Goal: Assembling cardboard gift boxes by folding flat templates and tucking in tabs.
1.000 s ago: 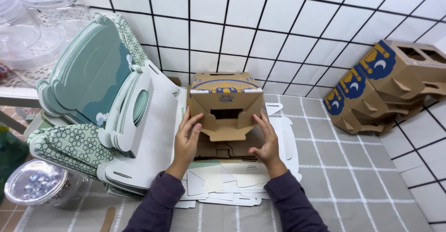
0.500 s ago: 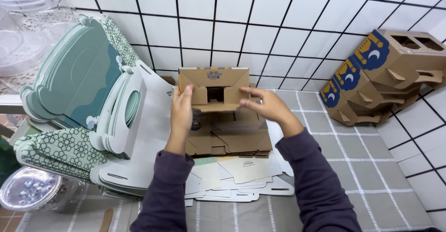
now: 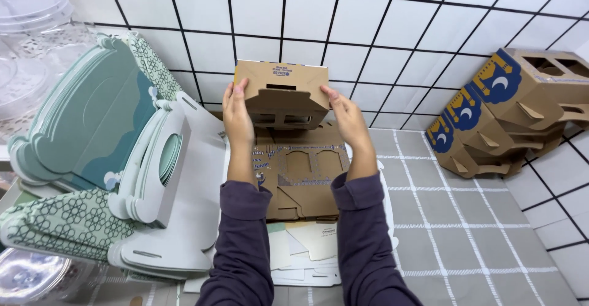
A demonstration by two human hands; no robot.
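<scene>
Both hands, left hand [image 3: 236, 107] and right hand [image 3: 345, 117], have fingers clamped on the half-folded brown box [image 3: 281, 92] at 12 o'clock, mid-assembly; flaps probably need tucking.

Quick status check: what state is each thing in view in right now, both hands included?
Brown box: folded up, held in the air by both sides.
Left hand: gripping the box's left side.
Right hand: gripping the box's right side.
Flat blanks: unfolded, stacked on the table.
Finished boxes: assembled, piled against the right wall.
Teal cardboard pieces: flat, leaning at left.
</scene>
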